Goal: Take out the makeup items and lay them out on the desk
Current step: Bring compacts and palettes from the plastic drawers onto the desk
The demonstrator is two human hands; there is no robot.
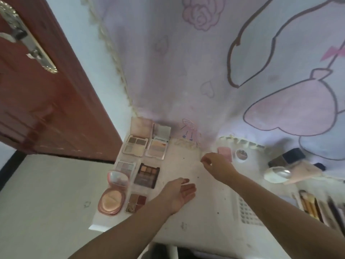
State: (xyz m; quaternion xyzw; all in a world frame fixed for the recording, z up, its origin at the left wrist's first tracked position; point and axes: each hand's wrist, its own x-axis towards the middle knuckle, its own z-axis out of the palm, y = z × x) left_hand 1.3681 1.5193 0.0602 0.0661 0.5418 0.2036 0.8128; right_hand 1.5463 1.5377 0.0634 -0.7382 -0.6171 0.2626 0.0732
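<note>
The laid-out makeup sits in 2 columns on the left part of the white bench [186, 212]: 2 open palettes [147, 144] at the back, leaning against the cartoon cloth [205, 71]; a pale palette [124, 166] and a dark eyeshadow palette [147, 175] in the middle; and a round pink compact [112, 200] with a small reddish palette [136, 202] at the front.

The left hand [180, 194] hovers just right of those columns, palm up, fingers relaxed and straight, holding nothing.

The right hand [216, 165] is farther back and to the right, its thumb and forefinger drawn together as if pinching; whether anything small is between them cannot be made out.

What the coming move seems to turn on is the side: the things not yet arranged lie to the right. A pink square case [225, 153] sits touching or just behind the right hand, a small round pot [241, 154] just beyond it, then a white jar [278, 174] and a dark-capped bottle [287, 157] farther right. A row of brushes [313, 206] lies at the right edge, long axes running front to back.

The right hand is plainly nearer all of these. The open patch of bench between the 2 hands looks like the natural landing spot. The pink case is probably next, though that is only a guess.
</note>
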